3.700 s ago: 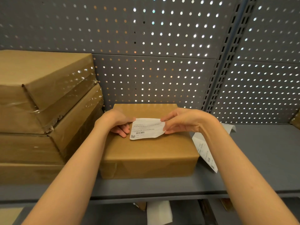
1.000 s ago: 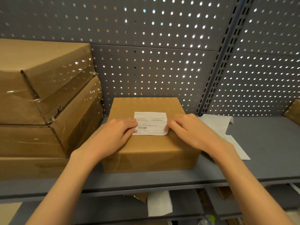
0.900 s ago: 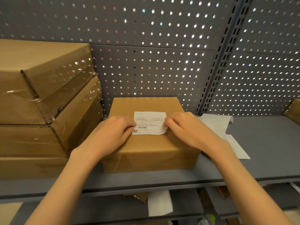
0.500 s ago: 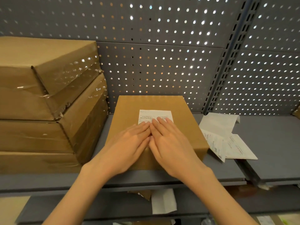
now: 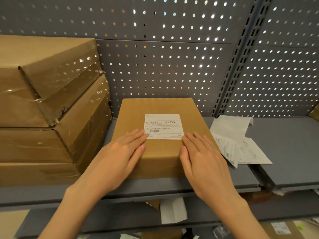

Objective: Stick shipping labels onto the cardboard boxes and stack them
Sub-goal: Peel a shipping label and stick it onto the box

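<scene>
Both flat hands, left hand (image 5: 120, 156) and right hand (image 5: 203, 157), press the box (image 5: 160, 152); label (image 5: 164, 125) lies crosswise.

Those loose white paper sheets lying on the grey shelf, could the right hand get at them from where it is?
Probably yes: the loose white paper sheets lie just right of the right hand, which rests flat on the brown cardboard box, holding nothing; only bare shelf between.

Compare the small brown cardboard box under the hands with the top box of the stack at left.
The small brown cardboard box carries a white shipping label on top; the top box of the stack shows none. The small box stands alone on the grey shelf; the top box rests on other boxes. The top box looks larger, with glossy tape. Both are brown cardboard, closed.
</scene>
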Demonstrator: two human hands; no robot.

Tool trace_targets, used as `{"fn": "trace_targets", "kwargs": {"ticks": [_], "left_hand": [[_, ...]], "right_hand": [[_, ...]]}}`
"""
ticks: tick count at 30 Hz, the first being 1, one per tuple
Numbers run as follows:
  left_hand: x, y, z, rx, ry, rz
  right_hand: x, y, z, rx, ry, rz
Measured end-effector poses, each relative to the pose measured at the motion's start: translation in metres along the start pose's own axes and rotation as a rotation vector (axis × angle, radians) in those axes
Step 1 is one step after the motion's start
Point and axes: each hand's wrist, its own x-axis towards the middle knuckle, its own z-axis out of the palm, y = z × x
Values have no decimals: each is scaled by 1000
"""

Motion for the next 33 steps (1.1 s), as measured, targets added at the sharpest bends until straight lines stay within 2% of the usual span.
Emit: {"fn": "trace_targets", "kwargs": {"ticks": [4,6,7,10,13,15,20,23,29,33], "left_hand": [[5,10,-4,103,80,-30],[12,19,-3,126,98,14],[15,23,-1,93,47,37],[21,27,9,73,-13,96],[18,22,11,139,-50,58],[14,15,12,93,-57,31],[13,11,4,135,43,-30],[24,16,-1,137,83,-73],[70,18,8,60,-115,-9],[82,5,13,66,-246,-65]], "right_hand": [[8,-6,-4,32,51,58],[14,-14,-4,42,77,-26],[17,-20,-2,53,62,-88],[22,-30,8,104,-42,-187],[19,-20,15,86,-99,-145],[15,-9,13,41,-114,-101],[11,8,5,-1,-96,-63],[24,2,-3,95,-142,-58],[74,-12,3,275,-381,-177],[91,-7,15,204,-507,-173]]}}
